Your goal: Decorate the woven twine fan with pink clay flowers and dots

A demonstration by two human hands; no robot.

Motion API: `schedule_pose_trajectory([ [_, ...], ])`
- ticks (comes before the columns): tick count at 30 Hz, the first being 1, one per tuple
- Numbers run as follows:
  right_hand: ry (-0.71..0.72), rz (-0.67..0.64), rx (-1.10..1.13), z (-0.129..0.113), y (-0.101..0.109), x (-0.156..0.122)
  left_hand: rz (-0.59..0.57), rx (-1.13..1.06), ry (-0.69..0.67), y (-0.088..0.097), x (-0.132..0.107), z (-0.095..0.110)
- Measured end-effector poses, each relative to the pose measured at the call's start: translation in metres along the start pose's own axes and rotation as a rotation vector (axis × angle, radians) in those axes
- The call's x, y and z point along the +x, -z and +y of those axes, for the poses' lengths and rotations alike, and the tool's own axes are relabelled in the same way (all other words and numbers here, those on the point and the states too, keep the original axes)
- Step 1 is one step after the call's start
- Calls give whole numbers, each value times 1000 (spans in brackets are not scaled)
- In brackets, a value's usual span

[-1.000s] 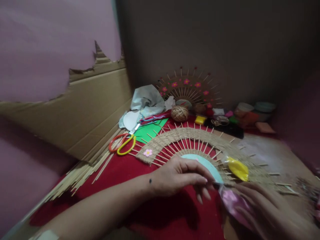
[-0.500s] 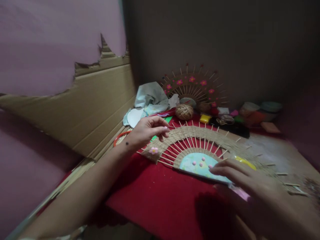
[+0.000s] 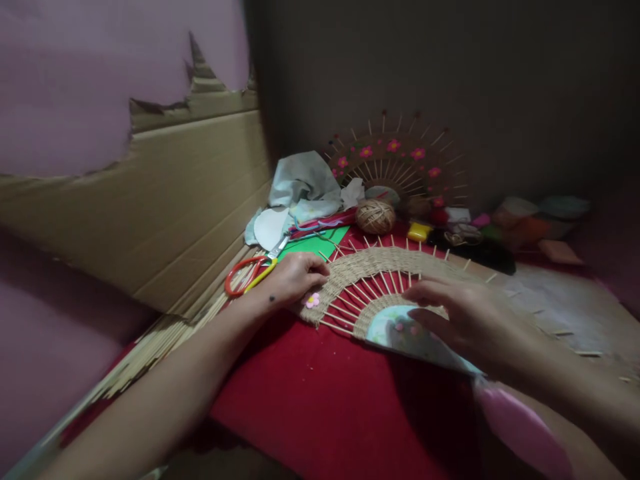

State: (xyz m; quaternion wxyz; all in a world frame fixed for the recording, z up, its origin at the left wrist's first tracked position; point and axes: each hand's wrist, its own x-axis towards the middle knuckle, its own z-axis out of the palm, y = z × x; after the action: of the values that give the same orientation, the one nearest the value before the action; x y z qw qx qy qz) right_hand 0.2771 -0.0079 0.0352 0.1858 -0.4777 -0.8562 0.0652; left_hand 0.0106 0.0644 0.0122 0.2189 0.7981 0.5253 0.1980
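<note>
A half-round woven fan [image 3: 387,259] with thin sticks radiating through it lies on a red surface. Its inner half-disc [image 3: 383,331] is pale blue and carries small pink balls [image 3: 399,327]. A pink flower with a yellow centre [image 3: 312,301] sits at the band's left end. My left hand [image 3: 296,277] is at that end, fingers curled down over the band beside the flower; whatever they may pinch is hidden. Above the half-disc hovers my right hand [image 3: 463,313], thumb and fingers apart, nothing visible between them, partly covering the balls and the fan's right side.
Scissors with orange and yellow handles [image 3: 250,275] lie left, near a green sheet [image 3: 334,241] and bundled sticks [image 3: 165,340]. Behind are a twine ball [image 3: 375,217], a yellow packet [image 3: 419,231] and a flowered fan [image 3: 393,157]. Torn cardboard [image 3: 200,193] stands left. Something pink [image 3: 525,427] lies front right.
My left hand has lowered onto the fan's left end, its fingers curling in; the small pink ball at its fingertips is now hidden. My right hand has moved up over the half-disc. The view has shifted.
</note>
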Motion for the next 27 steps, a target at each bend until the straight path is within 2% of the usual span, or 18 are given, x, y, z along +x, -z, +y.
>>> schedule_pose_trajectory([
  [6,-41,-41,36,9,-3,-6,-7,66,-10,-5,0,-2],
  [14,-52,-51,120,6,-3,-15,13,109,-102,-7,1,0],
  [27,-32,97,162,1,7,-24,-8,136,-172,-4,0,1],
])
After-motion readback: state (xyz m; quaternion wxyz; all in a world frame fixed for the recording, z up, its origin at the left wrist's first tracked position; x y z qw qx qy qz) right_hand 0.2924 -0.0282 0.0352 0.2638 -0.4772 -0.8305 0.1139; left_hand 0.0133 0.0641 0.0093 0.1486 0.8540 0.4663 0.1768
